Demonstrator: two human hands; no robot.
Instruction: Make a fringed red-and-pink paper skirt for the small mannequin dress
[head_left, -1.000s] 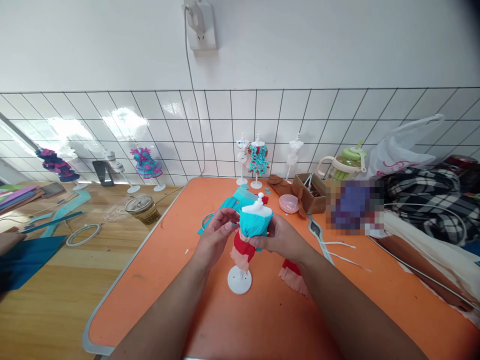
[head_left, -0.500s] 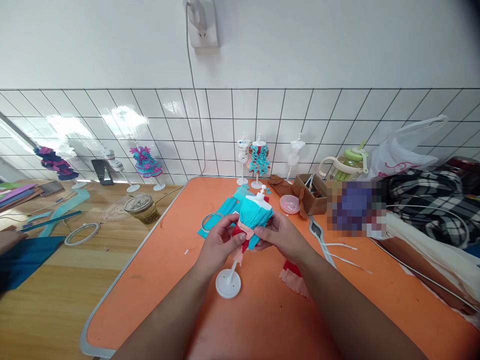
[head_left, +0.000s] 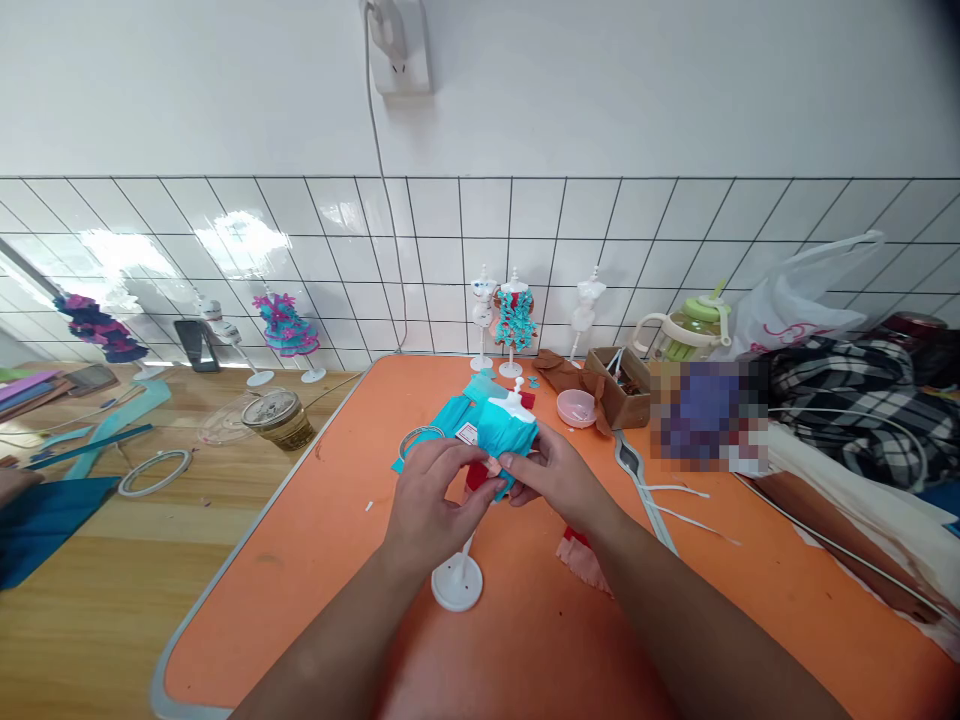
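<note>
A small white dress form (head_left: 457,583), tilted on its round base, wears a turquoise crepe wrap (head_left: 506,428) with some red and a bit of pink at the waist. My left hand (head_left: 431,505) is closed at the left side of the waist, thumb and fingers pinching near the pink strip (head_left: 493,466); the exact hold is partly hidden. From the right, my right hand (head_left: 559,478) grips the wrapped form, its thumb pressing on the turquoise. Behind my left hand lie a roll of tape (head_left: 420,440) and turquoise crepe pieces (head_left: 454,412).
Other dress forms (head_left: 516,320) stand along the tiled wall. A pink dish (head_left: 577,407) and a cardboard box (head_left: 628,400) sit behind my right hand. Red and pink scraps (head_left: 585,562) lie near my right forearm. Another person's hand (head_left: 16,484) is at far left beside a glass jar (head_left: 277,420).
My left hand has shifted and turned over the waist, with its fingers now covering more of the pink strip. The right hand keeps its grip; the view has moved slightly.
</note>
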